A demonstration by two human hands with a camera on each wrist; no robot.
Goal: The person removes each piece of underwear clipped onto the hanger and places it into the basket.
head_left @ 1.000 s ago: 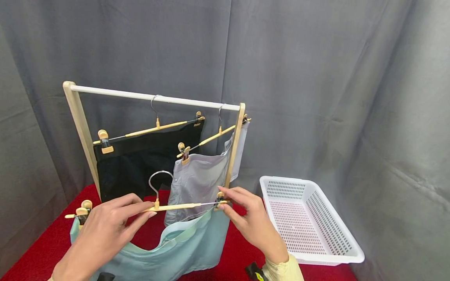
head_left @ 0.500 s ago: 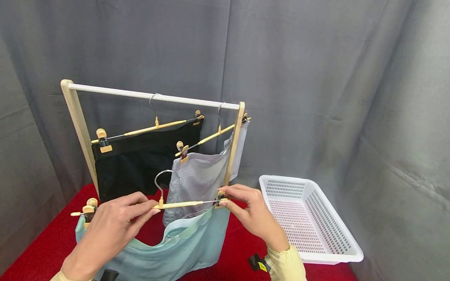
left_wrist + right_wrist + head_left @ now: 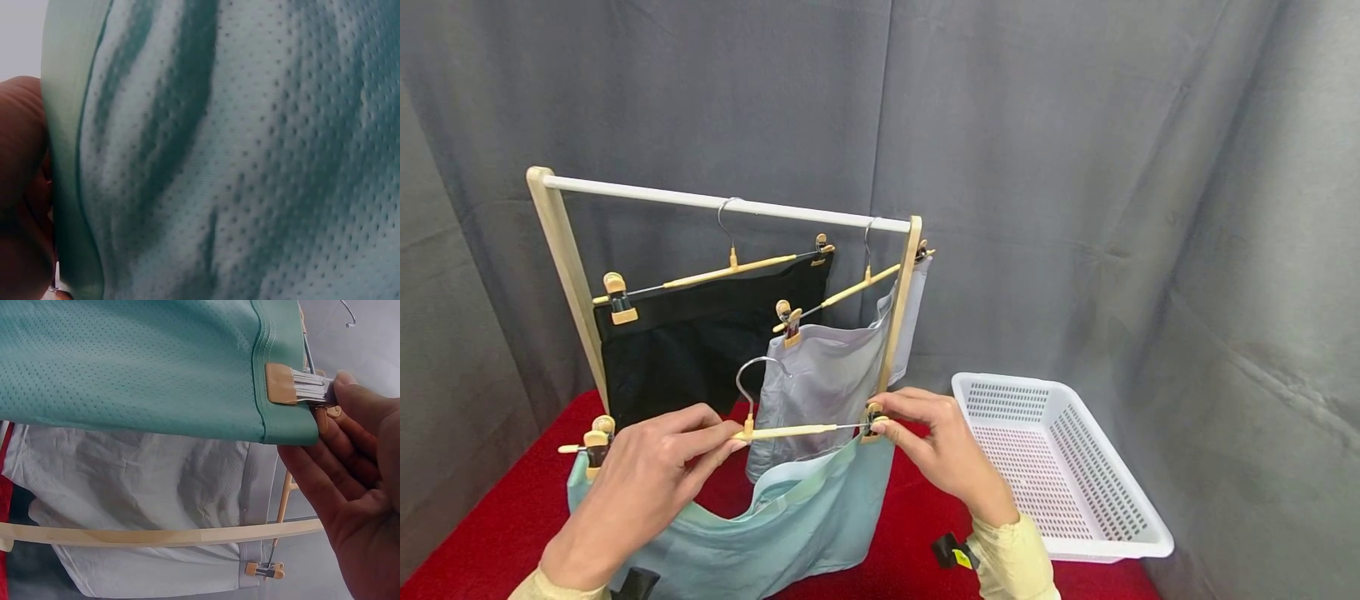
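Between thumb and fingers, my left hand [image 3: 647, 483] pinches the cream bar of a clip hanger [image 3: 797, 432] just at the base of its metal hook. My right hand [image 3: 947, 454] pinches the clip [image 3: 281, 384] at the hanger's right end. That clip bites the waistband of pale teal shorts [image 3: 827, 525], whose cloth is dotted with small holes. A second clip [image 3: 597, 446], at the left end, sits on the other side of the waistband. The shorts hang below the bar, their waist sagging in the middle. In the left wrist view, teal cloth [image 3: 250, 156] fills most of the picture.
Behind my hands stands a wooden rack with a white rail [image 3: 647, 194]. Black shorts [image 3: 692, 358] and light grey shorts [image 3: 831, 375] hang from it on similar hangers. A white perforated basket [image 3: 1120, 475] stands at right on the red cloth [image 3: 490, 500]. Grey curtains enclose the back.
The hanger with the teal shorts has shifted slightly right and up, my left hand moving along with it. My right hand keeps its pinch on the right clip.
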